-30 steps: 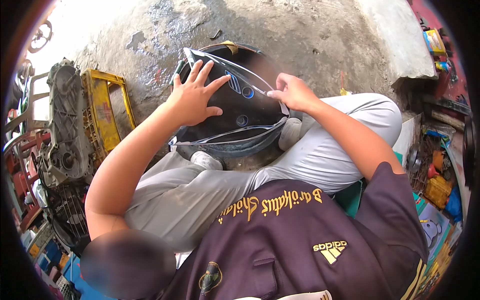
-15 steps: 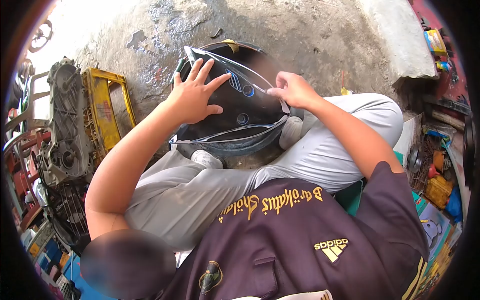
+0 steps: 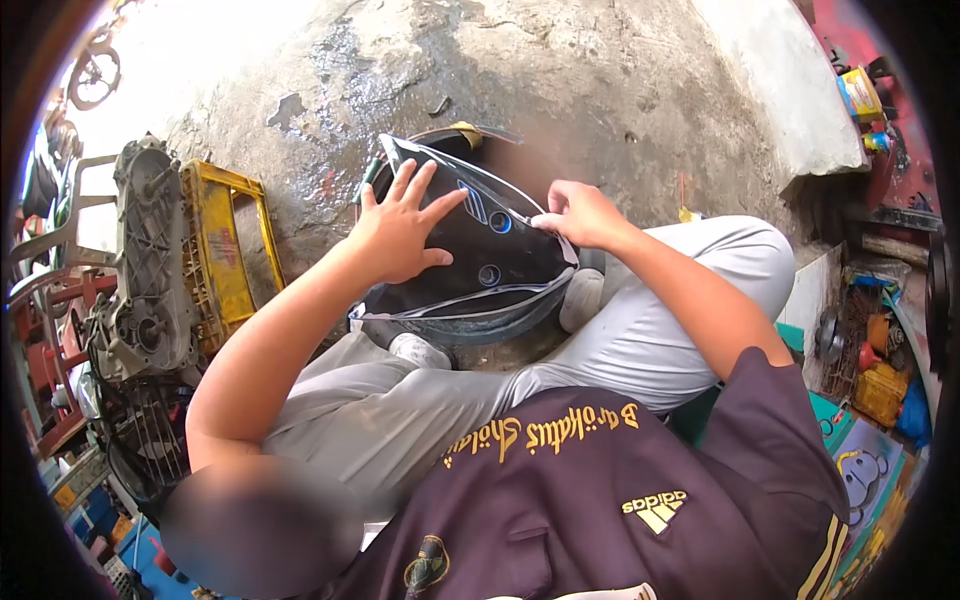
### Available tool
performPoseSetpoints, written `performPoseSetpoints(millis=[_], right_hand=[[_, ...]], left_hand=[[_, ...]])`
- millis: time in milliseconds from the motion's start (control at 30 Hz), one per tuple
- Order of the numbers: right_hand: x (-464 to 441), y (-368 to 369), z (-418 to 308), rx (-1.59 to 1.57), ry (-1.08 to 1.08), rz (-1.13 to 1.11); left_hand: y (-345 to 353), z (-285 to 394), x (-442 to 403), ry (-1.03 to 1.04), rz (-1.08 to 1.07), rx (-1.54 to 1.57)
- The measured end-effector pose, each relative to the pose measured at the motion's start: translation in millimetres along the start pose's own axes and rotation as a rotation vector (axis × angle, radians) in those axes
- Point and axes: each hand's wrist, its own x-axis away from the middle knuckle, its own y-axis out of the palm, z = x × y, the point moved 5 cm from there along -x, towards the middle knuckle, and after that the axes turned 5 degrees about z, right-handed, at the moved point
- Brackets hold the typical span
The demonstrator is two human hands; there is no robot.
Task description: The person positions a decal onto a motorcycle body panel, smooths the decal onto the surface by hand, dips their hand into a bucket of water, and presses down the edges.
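A black sheet-like piece [image 3: 440, 290] with pale edges, a striped mark and two blue-ringed circles lies across a dark round tub [image 3: 470, 330] between my legs. I cannot tell exactly what kind of piece it is. On its upper left part my left hand [image 3: 398, 225] rests palm down, fingers spread. At its right side, my right hand [image 3: 585, 215] has thumb and fingers pinched on the pale edge. Below, near my shins, that edge bows away from the black surface, leaving a gap. The tub's far rim shows behind the piece, with a yellow bit on it.
Left of me stand a yellow crate [image 3: 215, 240] and a grey metal engine casing [image 3: 150, 260]. Wet patches mark the concrete floor [image 3: 600, 90]. A concrete ledge [image 3: 800, 110] is at the right, above parts and containers [image 3: 880, 390]. A blurred round shape [image 3: 265, 525] fills the lower left.
The whole view has shifted, so the tub and hands sit lower in the picture. Both hands keep nearly the same places on the black piece.
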Motion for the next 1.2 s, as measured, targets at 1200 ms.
performPoseSetpoints(millis=[1200], right_hand=[[-14,4,-3,0.084,-0.081,0.02]], left_hand=[[1,-1,2,0.002,0.002,0.007]])
